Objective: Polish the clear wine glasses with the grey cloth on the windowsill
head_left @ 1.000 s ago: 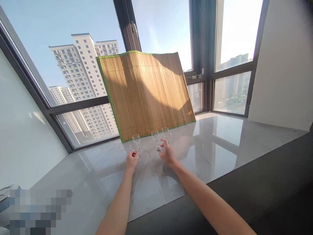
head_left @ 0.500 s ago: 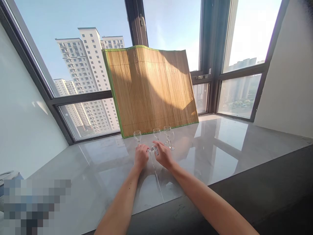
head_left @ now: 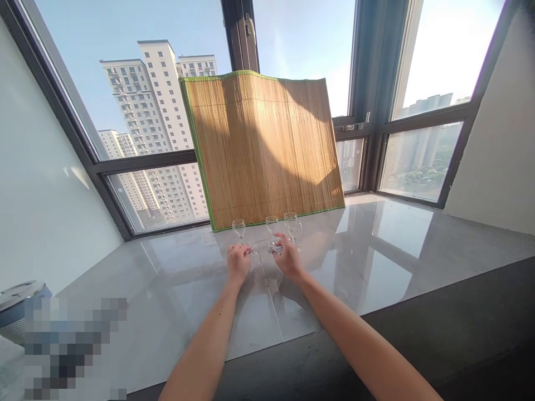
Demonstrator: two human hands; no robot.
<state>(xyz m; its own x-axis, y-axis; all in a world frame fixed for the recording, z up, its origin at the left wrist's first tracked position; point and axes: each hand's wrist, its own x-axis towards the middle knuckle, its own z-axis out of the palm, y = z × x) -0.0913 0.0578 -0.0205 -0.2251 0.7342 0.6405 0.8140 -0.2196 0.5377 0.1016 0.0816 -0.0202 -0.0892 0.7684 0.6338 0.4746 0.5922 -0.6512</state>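
My left hand [head_left: 238,263] is closed, its fingers pinching a clear stemmed glass [head_left: 259,245] that lies tilted between my hands. Its outline is faint against the shiny ledge. My right hand [head_left: 289,259] is closed as well, on a small pale grey thing [head_left: 276,249] whose kind I cannot make out. Beyond my left hand stands an upright stemmed glass [head_left: 238,227]. Another stemmed glass [head_left: 272,224] stands behind my right fingers, its foot partly hidden. Two more, a rear glass [head_left: 290,215] and a front glass [head_left: 295,229], overlap just past my right hand.
A bamboo mat [head_left: 267,145] with green edging leans against the window frame [head_left: 240,33] behind the glasses. The glossy grey tiled ledge [head_left: 175,289] drops off at a dark front edge. A round-topped object [head_left: 20,295] stands at far left, beside a blurred-out patch.
My hands have moved apart, the right one to the right, and the glass between them shows more now. The view has shifted slightly. The standing glasses keep their places.
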